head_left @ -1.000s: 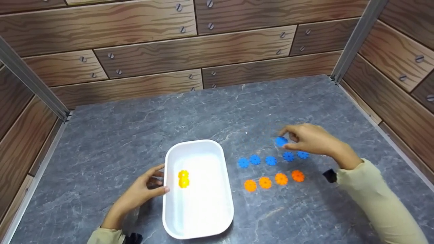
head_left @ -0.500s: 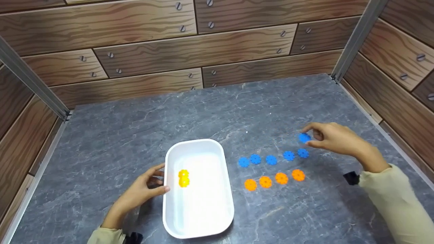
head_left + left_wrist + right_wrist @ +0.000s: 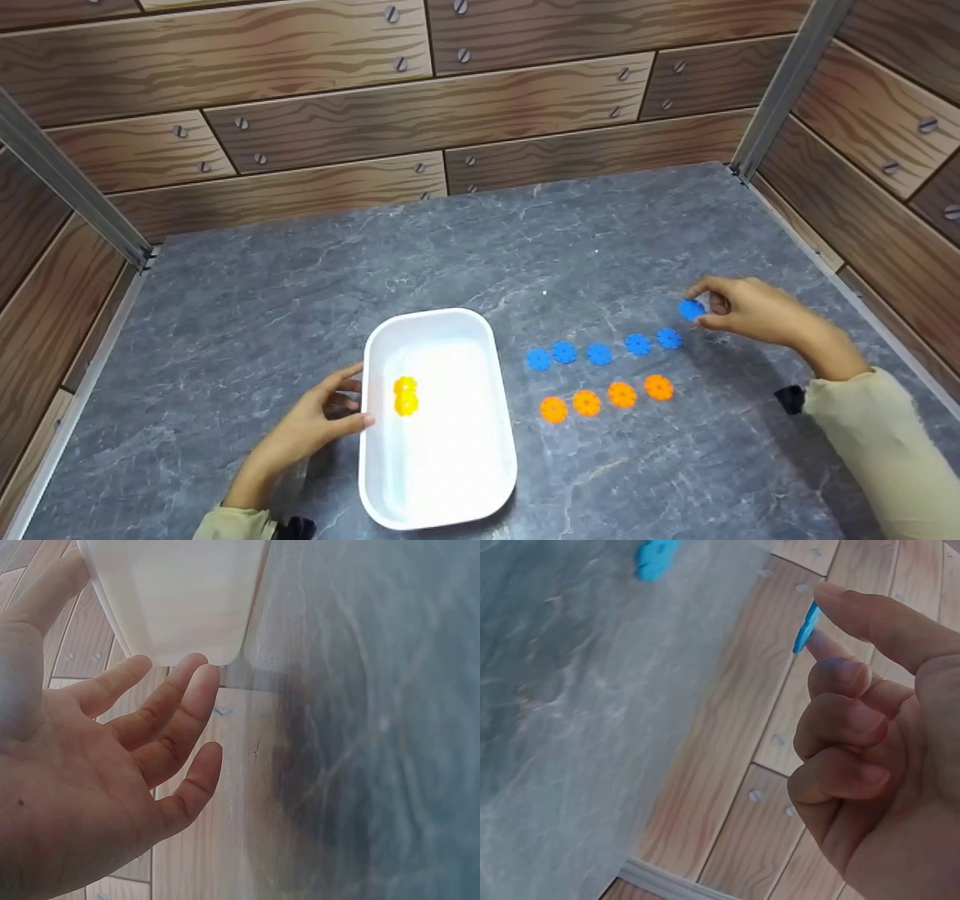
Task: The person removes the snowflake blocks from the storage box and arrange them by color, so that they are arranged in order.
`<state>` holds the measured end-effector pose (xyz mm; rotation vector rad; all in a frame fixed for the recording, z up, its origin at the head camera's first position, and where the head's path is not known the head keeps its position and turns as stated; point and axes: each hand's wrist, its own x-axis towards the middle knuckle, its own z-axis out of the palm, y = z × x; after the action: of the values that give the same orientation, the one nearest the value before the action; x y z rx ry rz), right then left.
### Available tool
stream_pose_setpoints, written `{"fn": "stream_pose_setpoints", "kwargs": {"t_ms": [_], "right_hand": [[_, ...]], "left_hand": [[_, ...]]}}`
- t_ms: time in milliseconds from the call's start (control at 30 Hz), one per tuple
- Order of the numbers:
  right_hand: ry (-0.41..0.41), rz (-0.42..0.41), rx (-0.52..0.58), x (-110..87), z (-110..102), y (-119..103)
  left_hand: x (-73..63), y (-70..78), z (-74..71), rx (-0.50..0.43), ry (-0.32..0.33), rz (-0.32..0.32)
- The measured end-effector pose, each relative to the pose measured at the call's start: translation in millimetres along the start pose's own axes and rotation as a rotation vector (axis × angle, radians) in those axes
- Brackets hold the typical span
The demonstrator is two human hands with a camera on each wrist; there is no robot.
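Note:
My right hand pinches a blue notched plastic disc between thumb and index finger, above the table's right side. The right wrist view shows this blue disc edge-on, with the other fingers curled inward. Several matching blue discs lie in a row to its left, and a row of orange discs lies nearer. My left hand holds the left side of a white plastic tray, thumb on the rim and fingers along the outer wall. Inside the tray are two overlapping yellow discs.
The grey marble-patterned table is enclosed by wood-patterned walls at the back and sides. Metal posts stand in the back corners. The tray sits left of the disc rows.
My right hand has carried the blue disc rightward, past the right end of the blue row, slowing over the last half second. The left hand and the tray stay in place.

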<state>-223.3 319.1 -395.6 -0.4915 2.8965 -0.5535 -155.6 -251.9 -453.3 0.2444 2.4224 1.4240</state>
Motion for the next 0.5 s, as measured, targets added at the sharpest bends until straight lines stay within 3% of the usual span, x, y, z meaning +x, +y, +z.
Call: {"fn": "stream_pose_setpoints", "kwargs": {"t_ms": [267,500], "right_hand": [[-0.032,0.039,0.035,2.9,10,18],[-0.064,0.052,0.05,7.0,20,28]], "left_hand": [[-0.2,-0.1,0.0,-0.006,-0.003,-0.019],[-0.8,-1.9,0.1,-0.022,-0.017,0.01]]}}
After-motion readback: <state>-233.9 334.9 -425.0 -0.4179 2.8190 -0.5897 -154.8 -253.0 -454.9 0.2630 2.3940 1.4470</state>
